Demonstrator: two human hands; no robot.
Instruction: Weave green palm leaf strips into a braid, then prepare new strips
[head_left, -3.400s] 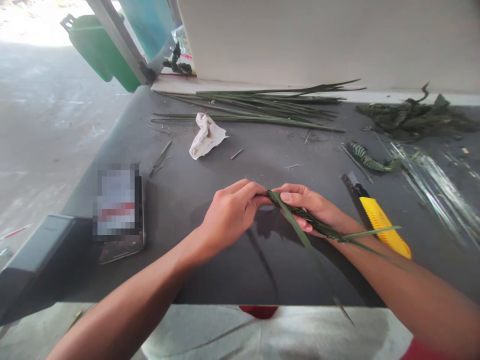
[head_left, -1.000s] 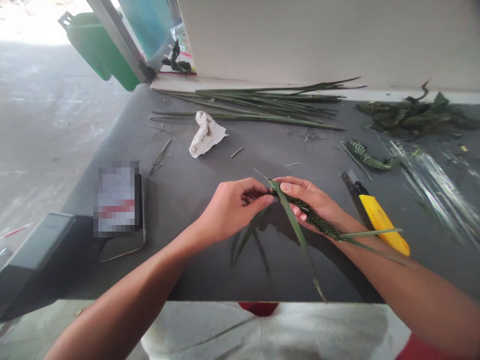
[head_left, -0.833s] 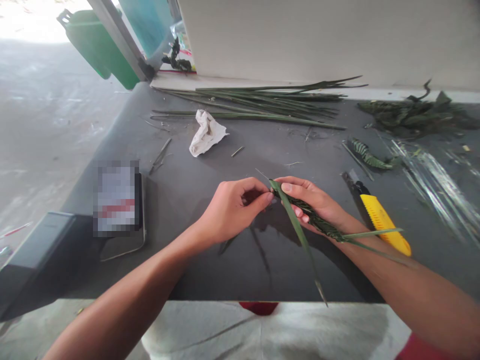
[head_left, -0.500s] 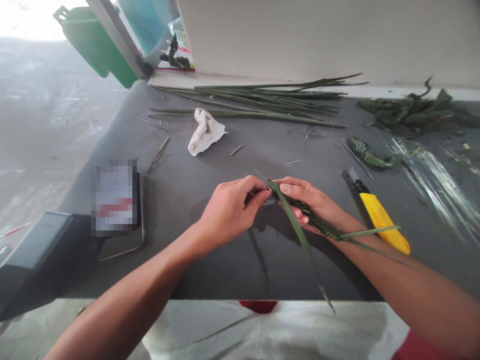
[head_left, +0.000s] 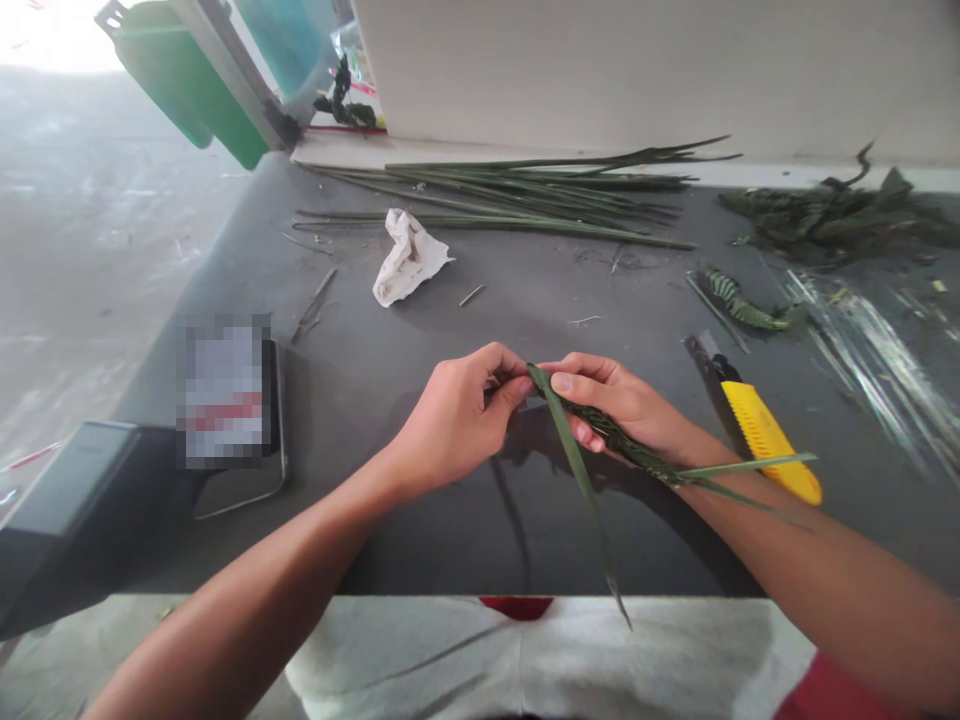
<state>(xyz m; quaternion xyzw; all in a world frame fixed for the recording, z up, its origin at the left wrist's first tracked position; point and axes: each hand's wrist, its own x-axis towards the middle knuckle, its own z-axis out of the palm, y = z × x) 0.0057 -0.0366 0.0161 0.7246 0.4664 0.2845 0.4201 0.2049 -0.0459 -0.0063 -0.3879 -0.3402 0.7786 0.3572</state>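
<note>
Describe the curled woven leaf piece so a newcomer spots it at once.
On the grey table, find the yellow cutter at the right. Just beyond its blade lies the curled leaf piece. Its pale bands set it apart from the dark leaf heap behind and the clear plastic strips beside it.

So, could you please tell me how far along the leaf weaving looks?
A curled woven piece beyond the yellow cutter looks finished. The right hand holds another plaited piece, with the left hand pinching at its end. Its loose strands look unwoven, and long leaf strips lie unused at the back.
</note>
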